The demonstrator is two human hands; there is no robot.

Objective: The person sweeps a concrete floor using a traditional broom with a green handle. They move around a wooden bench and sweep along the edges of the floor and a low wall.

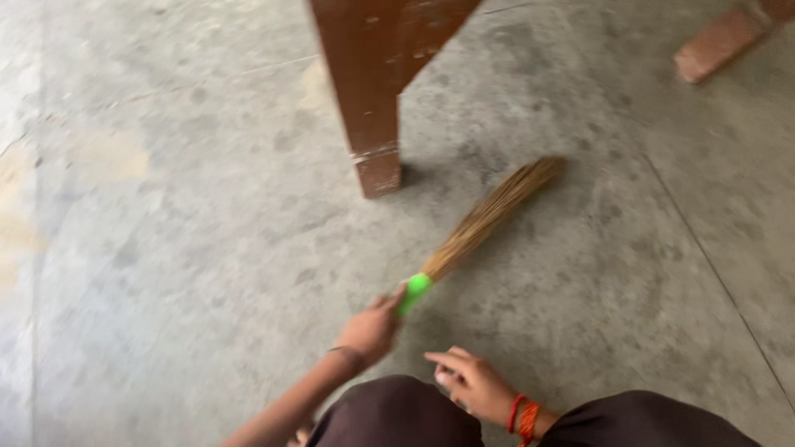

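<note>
My left hand (372,328) reaches forward from the lower left and grips the green handle end (415,291) of a straw broom (490,213). The bristles lie low over the grey concrete floor (195,225), pointing up and to the right, their tip just right of a brown wooden furniture leg (370,117). My right hand (471,385), with orange thread around its wrist, rests between my knees, which are covered in dark brown cloth (399,426). Its fingers stretch leftward and hold nothing.
The wooden leg stands on the floor right ahead, just left of the broom. A second wooden leg (721,41) shows at the top right. Thin joint lines cross the floor on the right. Pale worn patches (1,227) mark the left side.
</note>
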